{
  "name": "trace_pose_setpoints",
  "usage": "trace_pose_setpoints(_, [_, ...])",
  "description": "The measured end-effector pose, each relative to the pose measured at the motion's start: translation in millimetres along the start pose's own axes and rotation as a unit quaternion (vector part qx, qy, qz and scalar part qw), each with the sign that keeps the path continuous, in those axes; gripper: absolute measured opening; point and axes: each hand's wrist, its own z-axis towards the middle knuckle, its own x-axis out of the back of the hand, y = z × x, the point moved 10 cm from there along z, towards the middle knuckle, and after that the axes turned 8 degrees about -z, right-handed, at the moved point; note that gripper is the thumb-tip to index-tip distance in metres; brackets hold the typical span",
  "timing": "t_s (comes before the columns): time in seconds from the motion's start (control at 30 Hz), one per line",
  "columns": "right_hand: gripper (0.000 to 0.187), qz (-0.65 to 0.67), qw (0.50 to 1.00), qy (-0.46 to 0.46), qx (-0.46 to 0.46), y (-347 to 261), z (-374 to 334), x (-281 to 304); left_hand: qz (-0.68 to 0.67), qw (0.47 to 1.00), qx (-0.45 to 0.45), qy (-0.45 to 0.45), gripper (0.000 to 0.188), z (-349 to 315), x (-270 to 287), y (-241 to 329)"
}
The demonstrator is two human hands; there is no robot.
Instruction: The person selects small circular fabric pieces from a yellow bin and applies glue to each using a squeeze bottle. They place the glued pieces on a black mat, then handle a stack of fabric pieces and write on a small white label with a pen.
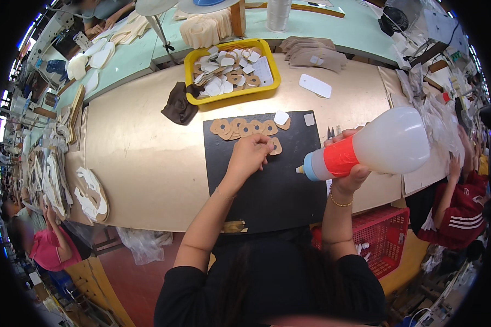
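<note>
In my right hand (358, 175) is a squeeze bottle (394, 140) of translucent white plastic with a red band, tipped sideways. Its light-blue collar and narrow nozzle point left over a black mat (245, 188). My left hand (250, 155) has its fingers closed at the left edge of a small tan piece (277, 146) with a dark round hole, low over or on the mat. Behind that hand, several similar tan pieces (238, 128) overlap in a row. A white rounded piece (281, 117) lies partly on a tan one at the row's right end.
A yellow tray (275, 76) of white and tan pieces stands at the back, a dark brown cloth (180, 103) beside it. Stacked brown pieces (313, 53) and a white card (315, 85) lie farther right. A red basket (394, 234) sits below the front edge; people work at both sides.
</note>
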Motion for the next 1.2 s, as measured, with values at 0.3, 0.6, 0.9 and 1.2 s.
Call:
trace_pose_setpoints(0.3, [0.089, 0.007, 1.000, 0.017, -0.008, 0.1, -3.3, 9.1, -0.122, 0.989, -0.065, 0.044, 0.042, 12.6, 35.4, 20.3])
trace_pose_setpoints(0.6, [0.088, 0.005, 1.000, -0.002, -0.031, 1.6, -2.4, 1.7, -0.392, 0.911, -0.074, -0.105, 0.041, -24.9, 8.9, 38.8])
trace_pose_setpoints(0.9, [0.090, -0.009, 0.999, 0.040, 0.032, -17.7, 9.0, -7.3, -0.242, 0.966, -0.069, -0.065, 0.033, -44.4, -9.2, 44.6])
trace_pose_setpoints(1.2, [0.089, -0.017, 0.998, -0.028, 0.045, -8.2, 5.2, -25.4, -0.185, 0.979, -0.075, -0.048, 0.035, -53.2, -17.4, 51.4])
